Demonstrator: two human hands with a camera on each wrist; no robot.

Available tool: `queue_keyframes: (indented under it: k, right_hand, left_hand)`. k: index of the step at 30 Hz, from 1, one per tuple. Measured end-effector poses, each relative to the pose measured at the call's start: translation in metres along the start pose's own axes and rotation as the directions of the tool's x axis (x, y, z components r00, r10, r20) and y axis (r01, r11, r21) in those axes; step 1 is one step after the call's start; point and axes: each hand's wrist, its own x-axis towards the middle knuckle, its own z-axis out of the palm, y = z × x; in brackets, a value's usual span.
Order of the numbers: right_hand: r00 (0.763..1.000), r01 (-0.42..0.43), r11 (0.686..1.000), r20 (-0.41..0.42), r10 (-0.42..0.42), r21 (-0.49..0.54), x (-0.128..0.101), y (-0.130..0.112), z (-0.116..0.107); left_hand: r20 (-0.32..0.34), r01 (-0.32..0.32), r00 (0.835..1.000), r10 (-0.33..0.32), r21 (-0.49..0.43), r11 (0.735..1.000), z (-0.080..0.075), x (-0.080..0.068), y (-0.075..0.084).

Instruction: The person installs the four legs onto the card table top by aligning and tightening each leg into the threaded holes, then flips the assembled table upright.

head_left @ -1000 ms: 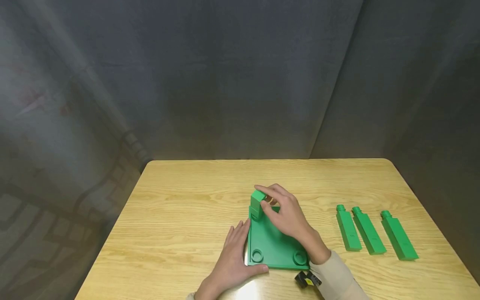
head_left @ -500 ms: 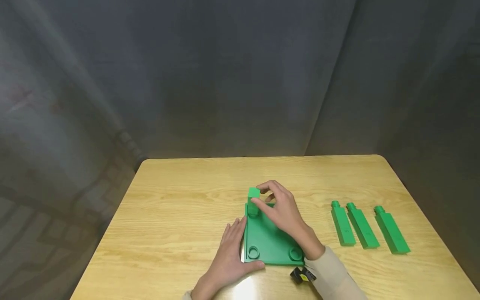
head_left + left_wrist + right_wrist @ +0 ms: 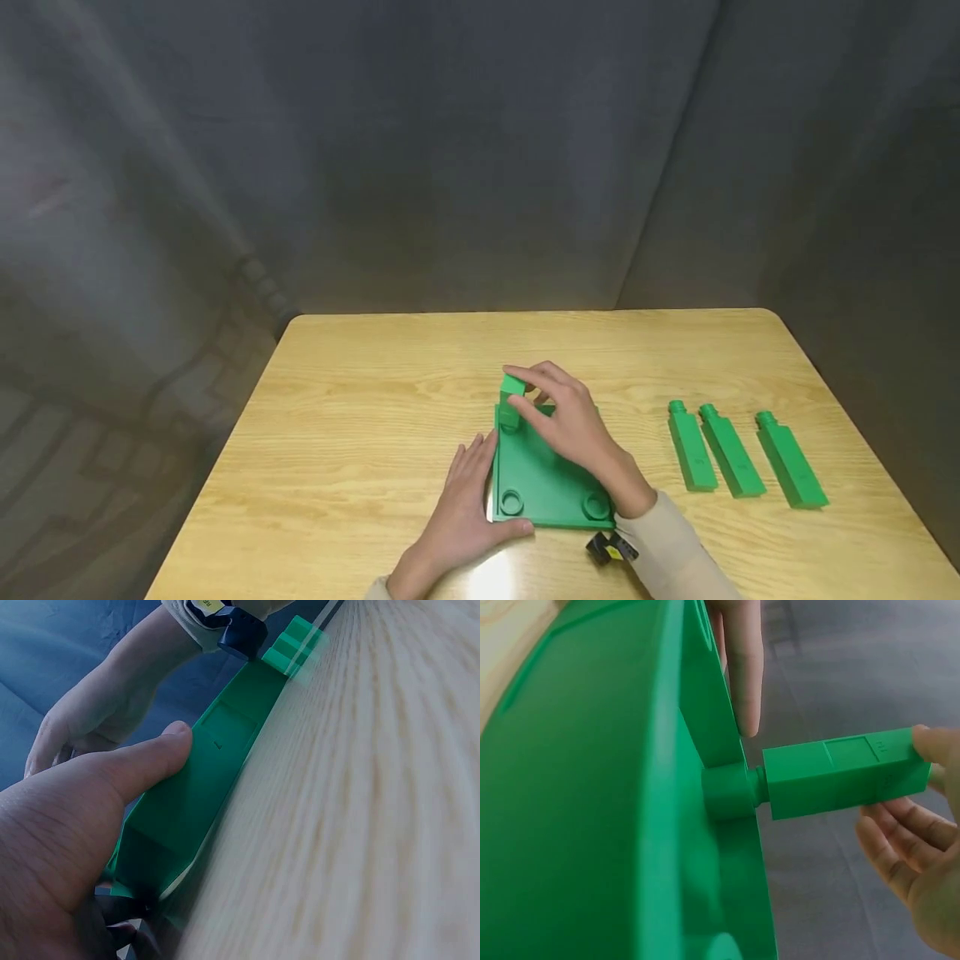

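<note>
**A:** Starting at the right hand (image 3: 572, 421): a green peg block (image 3: 512, 398) is being pinched by the fingertips (image 3: 924, 744) up at its top end. It's held upright over the far left corner of the green base plate (image 3: 545, 483), and its round stub is lined up with the raised socket (image 3: 727, 791) there. Whether it's seated all the way can't be told from the wrist view, since a thin neck is visible between block and socket.

**B:** ok and the left hand (image 3: 467, 508)? Is anything gripped by it?

**A:** Not really gripped. It's laid flat on the table (image 3: 360, 433) with straight fingers set against the plate's left edge, and the thumb (image 3: 142, 761) is pressed along the near edge. So the plate is being steadied, not held.

**B:** What else can be seen further out?

**A:** Two more round sockets can be seen at the plate's near corners. Off to the right, well apart from the plate, three spare peg blocks (image 3: 731, 454) are laid side by side on the wood, stubs pointed away from the person. A small black and yellow device (image 3: 611, 548) is strapped at the right wrist, next to a beige sleeve (image 3: 678, 558). Behind the table everything is backed by a grey curtain (image 3: 480, 150).
</note>
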Motion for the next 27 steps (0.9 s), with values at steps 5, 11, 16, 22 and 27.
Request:
queue_keyframes:
  k: [5,11,16,22,27]
  right_hand:
    - [1.000,0.004,1.000,0.018,-0.004,0.005,-0.0019,0.0005,-0.0053]
    - [0.999,-0.047,0.999,0.026,0.046,0.017,0.0003,0.0011,-0.0047]
    - [0.996,-0.084,0.996,0.014,0.084,0.027,0.0013,0.0013,-0.0031]
    - [0.993,-0.118,0.993,0.001,0.118,0.014,0.0000,0.0013,-0.0028]
    - [0.993,-0.119,0.993,0.006,0.119,-0.016,-0.0006,0.0008,-0.0032]
  left_hand:
    - [0.001,0.009,1.000,-0.009,0.004,1.000,0.0011,0.0008,0.0013]
    - [-0.015,-0.002,1.000,0.003,0.026,1.000,0.0006,-0.0005,0.0009]
    - [-0.026,-0.012,1.000,0.013,0.040,0.999,0.0008,-0.0001,0.0002]
    - [-0.019,-0.009,1.000,0.009,0.019,1.000,0.0011,0.0000,-0.0004]
    - [-0.016,-0.006,1.000,0.006,0.015,1.000,0.0012,-0.0007,-0.0003]
